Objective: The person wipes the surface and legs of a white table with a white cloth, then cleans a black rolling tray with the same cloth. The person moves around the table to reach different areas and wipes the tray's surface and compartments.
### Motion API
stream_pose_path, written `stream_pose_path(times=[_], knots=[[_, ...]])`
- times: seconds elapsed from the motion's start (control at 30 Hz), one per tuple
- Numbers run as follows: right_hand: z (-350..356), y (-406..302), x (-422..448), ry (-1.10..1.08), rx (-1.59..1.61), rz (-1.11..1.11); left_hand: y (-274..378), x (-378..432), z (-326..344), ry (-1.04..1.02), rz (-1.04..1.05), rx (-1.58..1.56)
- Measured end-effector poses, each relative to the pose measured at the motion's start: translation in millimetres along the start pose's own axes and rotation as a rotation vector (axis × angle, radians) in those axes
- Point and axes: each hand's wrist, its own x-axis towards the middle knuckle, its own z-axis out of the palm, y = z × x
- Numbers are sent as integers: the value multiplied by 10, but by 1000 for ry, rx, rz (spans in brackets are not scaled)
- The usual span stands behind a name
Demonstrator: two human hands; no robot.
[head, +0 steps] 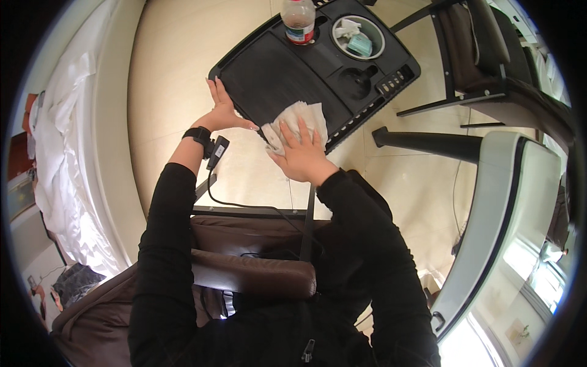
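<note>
My right hand (302,153) lies with spread fingers over a crumpled white tissue or cloth (312,114), pressing it onto the near corner of a black plastic tray table (270,75). Along the tray's left edge rests my left hand (222,110), thumb and fingers wide apart, fingertips near the far-left corner. A black strap with a small cabled device (216,151) is on the left wrist. On the tray stand a clear plastic bottle (299,23) with a red and blue label, and a round white-rimmed container (358,37) holding crumpled tissues and a turquoise packet.
Brown padded seating (252,270) with a black metal frame is below my arms. To the right are a glass-topped table (500,220) with a dark leg and a brown chair (477,59). White fabric (69,160) drapes along the left side. A cable runs over the tiled floor (169,82).
</note>
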Motion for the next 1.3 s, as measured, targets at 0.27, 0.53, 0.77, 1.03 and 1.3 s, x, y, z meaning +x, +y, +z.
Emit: stream_pose_path(times=[0.27,0.53,0.77,1.03,1.3], knots=[[-22,233,-265,185,-125,159,135,11,-93,-123,-116,115],[-92,510,-140,367,-369,327,449,10,-296,-160,-404,386],[-50,442,-229,424,-261,331,438,-11,-305,-152,-452,386],[-85,375,-124,369,-243,363,382,68,-223,-209,-364,499],[-63,413,351,464,-121,276,441,117,-307,-318,-241,487]])
